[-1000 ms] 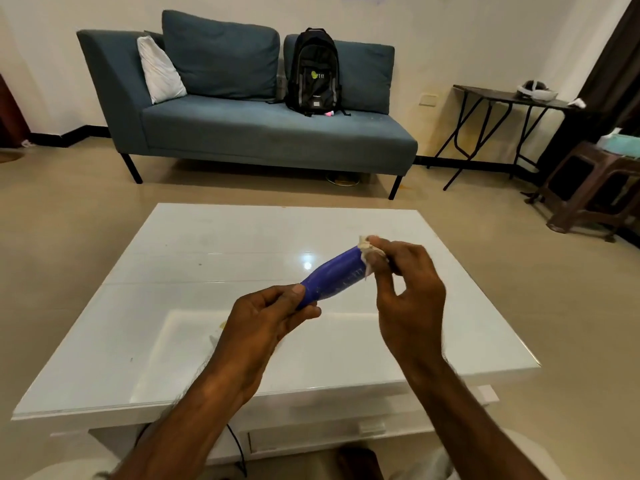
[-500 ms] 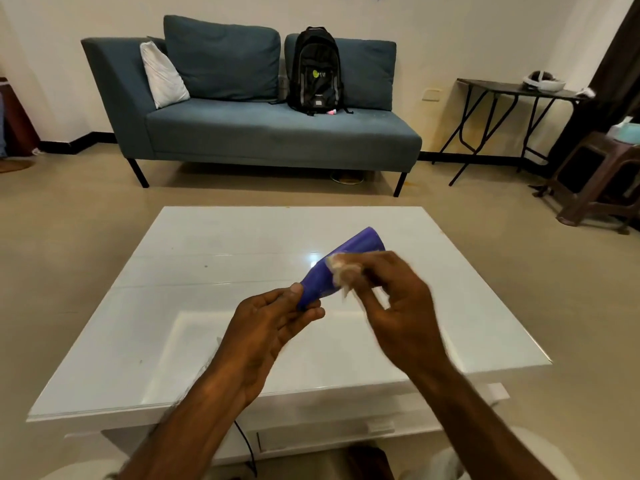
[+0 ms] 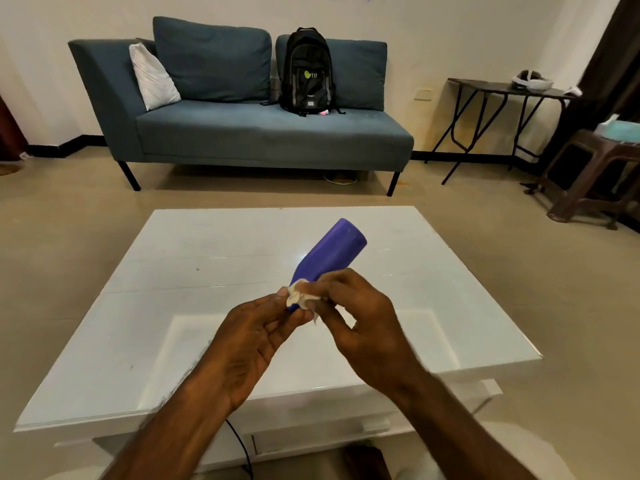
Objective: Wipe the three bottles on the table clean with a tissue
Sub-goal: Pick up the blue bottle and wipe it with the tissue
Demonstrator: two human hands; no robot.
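A purple bottle [image 3: 332, 254] is held in the air over the white table [image 3: 180, 306], tilted with its flat base pointing up and away from me. My left hand [image 3: 249, 344] grips its lower, near end, which is hidden in my fingers. My right hand [image 3: 360, 323] pinches a crumpled white tissue [image 3: 301, 297] against the bottle's near part, just above my left fingers. No other bottle shows in this view.
The glossy white table has a drawer front [image 3: 311, 441] below its near edge and a black cable [image 3: 239, 448] hanging there. Beyond stands a blue sofa [image 3: 263, 136] with a black backpack [image 3: 306, 72]. A dark folding table [image 3: 502, 95] and brown stool [image 3: 595, 168] stand at the right.
My right hand slid the tissue down the bottle from its far end to the near end by my left fingers. The bottle's far end tilted upward and is now bare.
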